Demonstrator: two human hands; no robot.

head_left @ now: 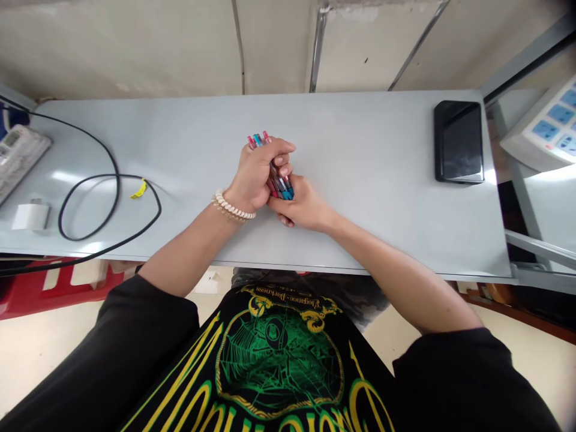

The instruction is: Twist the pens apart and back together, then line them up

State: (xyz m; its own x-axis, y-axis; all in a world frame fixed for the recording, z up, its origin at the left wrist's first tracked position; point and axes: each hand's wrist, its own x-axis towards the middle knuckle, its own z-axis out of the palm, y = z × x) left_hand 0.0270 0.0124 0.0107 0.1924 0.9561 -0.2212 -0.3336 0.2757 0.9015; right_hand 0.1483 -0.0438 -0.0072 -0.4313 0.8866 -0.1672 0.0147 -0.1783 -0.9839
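Both my hands close round one bundle of pens [284,191] above the middle of the table. The pens have clear barrels with red and blue ends. My left hand [258,168] wraps the upper part, and a few red and blue tips stick out past its thumb. Lower down, my right hand [301,204] grips the other end, where blue and red parts show between thumb and fingers. The hands touch each other. Much of the bundle is hidden by my fingers. A beaded bracelet [234,207] circles my left wrist.
On the grey table [382,156], a black cable [117,174] with a yellow tag [139,189] loops at the left. Near it are a white charger plug [30,216] and a wrapped package [20,156]. A black box-like device [459,142] lies at the far right, beside a white keypad machine [546,123].
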